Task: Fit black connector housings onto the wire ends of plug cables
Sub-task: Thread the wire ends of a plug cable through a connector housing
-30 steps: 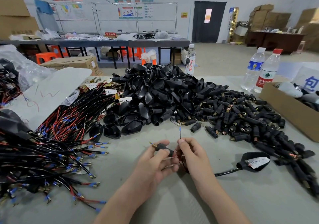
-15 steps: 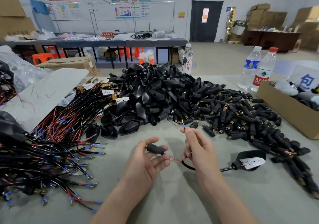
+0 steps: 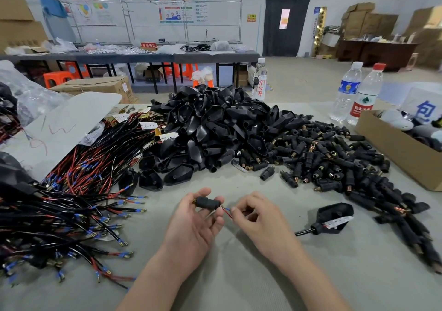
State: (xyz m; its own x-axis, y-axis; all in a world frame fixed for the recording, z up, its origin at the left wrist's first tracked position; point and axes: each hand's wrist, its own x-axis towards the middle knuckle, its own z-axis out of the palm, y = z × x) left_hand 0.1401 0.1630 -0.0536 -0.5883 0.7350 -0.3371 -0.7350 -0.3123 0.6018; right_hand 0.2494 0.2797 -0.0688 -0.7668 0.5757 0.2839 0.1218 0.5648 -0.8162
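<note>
My left hand [image 3: 193, 224] holds a small black cylindrical connector housing [image 3: 207, 203] between thumb and fingertips, its brass tip pointing left. My right hand [image 3: 260, 217] pinches the red and blue-tipped wire ends [image 3: 226, 211] just right of the housing's open end. The cable runs under my right hand to its black plug [image 3: 333, 217], which lies on the table at the right with a white tag on it.
Small connector housings [image 3: 334, 164] are heaped mid-right and large black plug shells [image 3: 210, 128] behind them. Bundled cables with red and blue ends [image 3: 71, 205] spread at left. Two water bottles [image 3: 356, 93] and a cardboard box [image 3: 401, 150] stand at right.
My right hand has come down and left, bringing the wire ends from up near the pile to the housing's open end. My left hand turned the housing more level.
</note>
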